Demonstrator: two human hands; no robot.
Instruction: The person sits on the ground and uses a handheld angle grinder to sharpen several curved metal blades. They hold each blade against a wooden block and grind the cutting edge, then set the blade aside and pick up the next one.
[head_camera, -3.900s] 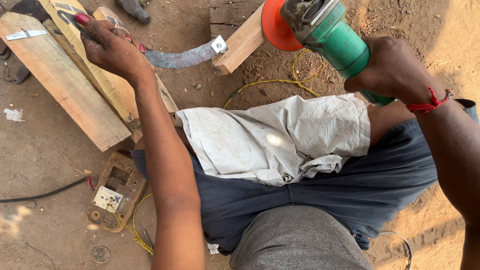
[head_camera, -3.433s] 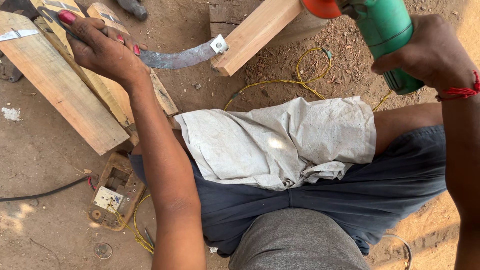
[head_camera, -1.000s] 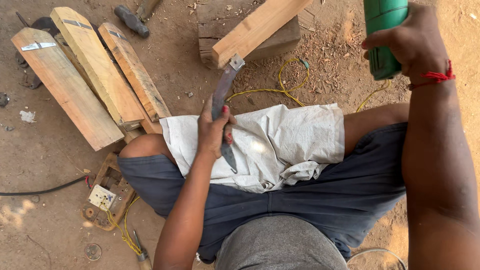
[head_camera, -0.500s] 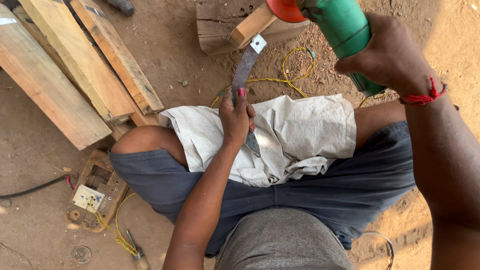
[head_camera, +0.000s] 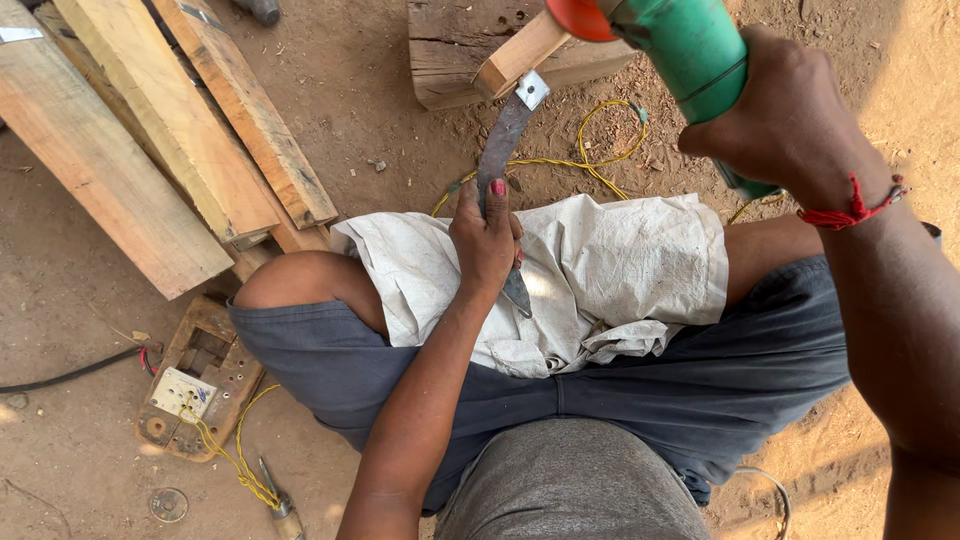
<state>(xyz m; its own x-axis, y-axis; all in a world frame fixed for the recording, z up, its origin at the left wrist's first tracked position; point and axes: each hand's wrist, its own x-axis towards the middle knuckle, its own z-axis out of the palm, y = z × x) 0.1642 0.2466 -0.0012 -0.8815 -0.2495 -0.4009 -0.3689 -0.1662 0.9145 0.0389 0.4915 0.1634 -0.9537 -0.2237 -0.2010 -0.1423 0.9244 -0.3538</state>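
My left hand (head_camera: 487, 240) grips a curved grey metal blade (head_camera: 503, 140) near its lower end, above a white cloth (head_camera: 620, 270) spread over my lap. The blade's far tip rests on a short wooden batten (head_camera: 517, 55) lying across a wooden block (head_camera: 455, 45). My right hand (head_camera: 790, 115) holds a green angle grinder (head_camera: 690, 45) with an orange disc guard (head_camera: 578, 15), raised above the blade's tip at the top of the view.
Several wooden planks (head_camera: 150, 130) lie on the dirt at the left. A wooden board with an electrical socket (head_camera: 190, 385) and yellow wire sits by my left knee. A yellow cable (head_camera: 600, 160) loops on the ground beyond the cloth. A black cable (head_camera: 60, 375) runs at left.
My left hand carried the blade from the planks at left to my lap and set its tip on the batten. The grinder swung out and back above the tip.
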